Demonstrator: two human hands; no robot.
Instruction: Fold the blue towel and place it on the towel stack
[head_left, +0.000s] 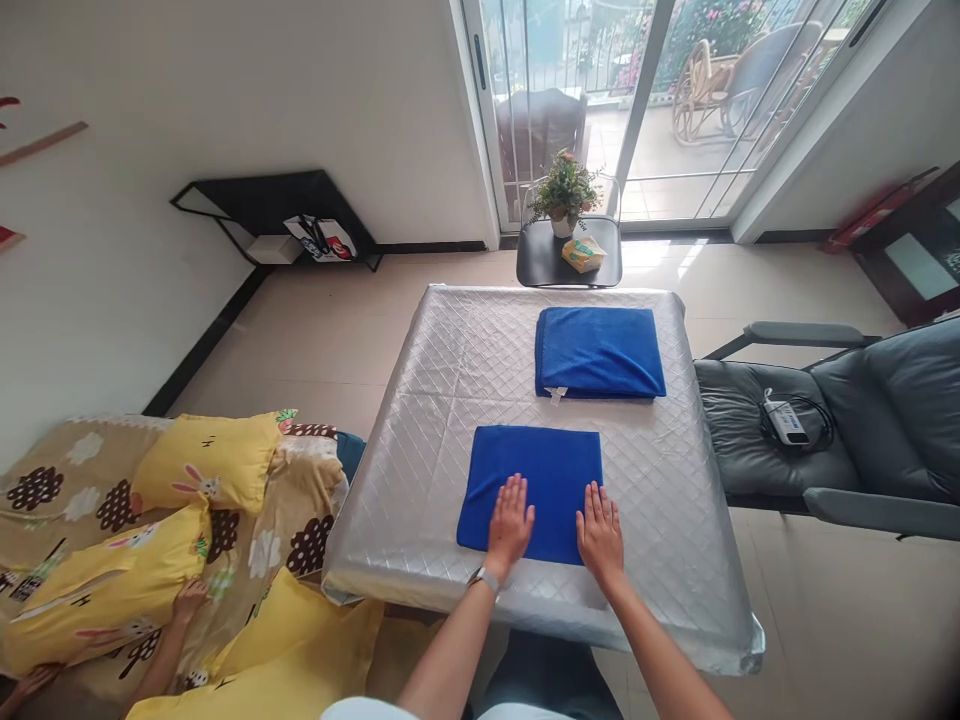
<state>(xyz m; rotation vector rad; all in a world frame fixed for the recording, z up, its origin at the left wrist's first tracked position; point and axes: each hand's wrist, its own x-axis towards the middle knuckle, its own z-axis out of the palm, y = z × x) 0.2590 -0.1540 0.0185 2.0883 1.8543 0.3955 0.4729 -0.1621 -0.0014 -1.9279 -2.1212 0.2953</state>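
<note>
Left hand and right hand lie palm-down, fingers straight and together, pressed flat over a smooth royal-blue folded rectangular cloth, the right one at its edge. Beneath it spreads a silver, diamond-patterned table cover. Beyond the hands sits a thicker folded blue fabric. Far left, another person's hand meets a yellow rabbit-print pillow.

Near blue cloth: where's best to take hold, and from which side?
Probably the left and right edges of the near blue cloth, from the wearer's side: it lies flat as a rough rectangle, with the left hand on it and the right hand at its right edge.
</note>
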